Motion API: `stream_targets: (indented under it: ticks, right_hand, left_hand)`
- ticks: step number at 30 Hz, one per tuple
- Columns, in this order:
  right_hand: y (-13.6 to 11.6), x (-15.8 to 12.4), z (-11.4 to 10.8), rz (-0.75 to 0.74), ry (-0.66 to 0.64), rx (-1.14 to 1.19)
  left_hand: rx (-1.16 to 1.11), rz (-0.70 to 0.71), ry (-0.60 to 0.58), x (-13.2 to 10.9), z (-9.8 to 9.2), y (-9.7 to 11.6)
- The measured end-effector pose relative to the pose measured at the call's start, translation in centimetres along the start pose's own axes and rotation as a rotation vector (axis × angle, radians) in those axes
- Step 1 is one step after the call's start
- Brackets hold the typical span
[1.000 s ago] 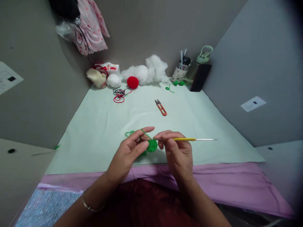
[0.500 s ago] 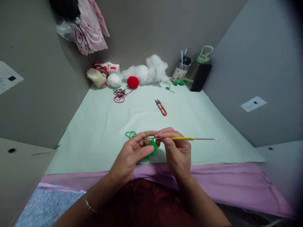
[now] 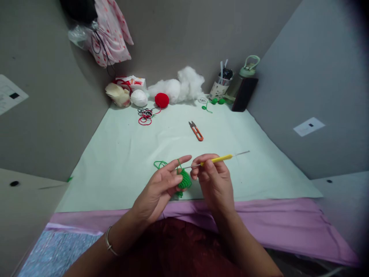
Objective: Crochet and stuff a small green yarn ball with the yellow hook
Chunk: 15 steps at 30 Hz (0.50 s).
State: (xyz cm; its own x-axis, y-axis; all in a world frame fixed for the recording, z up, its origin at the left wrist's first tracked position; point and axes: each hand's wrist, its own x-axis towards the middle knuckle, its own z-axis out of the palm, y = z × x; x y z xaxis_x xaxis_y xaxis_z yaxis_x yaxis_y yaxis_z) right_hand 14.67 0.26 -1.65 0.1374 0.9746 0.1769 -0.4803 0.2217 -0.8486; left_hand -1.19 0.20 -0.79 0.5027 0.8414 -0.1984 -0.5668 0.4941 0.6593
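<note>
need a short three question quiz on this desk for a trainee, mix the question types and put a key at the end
1. True or false: the left hand holds the green stitched piece while the right hand holds the yellow-handled hook.

2. Which of these lies nearest the hands?
A) white stuffing
B) orange snips
C) lidded bottle

3. Fill in the gap: just left of the red ball, as seen in the picture, sits a ____ ball.

Key:
1. True
2. B
3. White
</note>
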Motion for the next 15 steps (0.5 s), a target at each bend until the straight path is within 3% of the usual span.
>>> stream_targets:
  ticks: [5,9,15]
  right_hand:
    - [-0.8,0.1,-0.3,0.024,0.054,-0.053]
    - [-1.0,-0.1,0.0,0.063,0.007,0.017]
    - [0.2,-0.8,0.0,-0.067,-0.052,-0.121]
  left_hand:
    - [-0.07,-0.025,-0.012,0.1,-0.2,0.4]
    - [0.037,0.038,0.009,0.1,-0.2,0.1]
    - [0.19,0.122,0.031,-0.1,-0.2,-1.0]
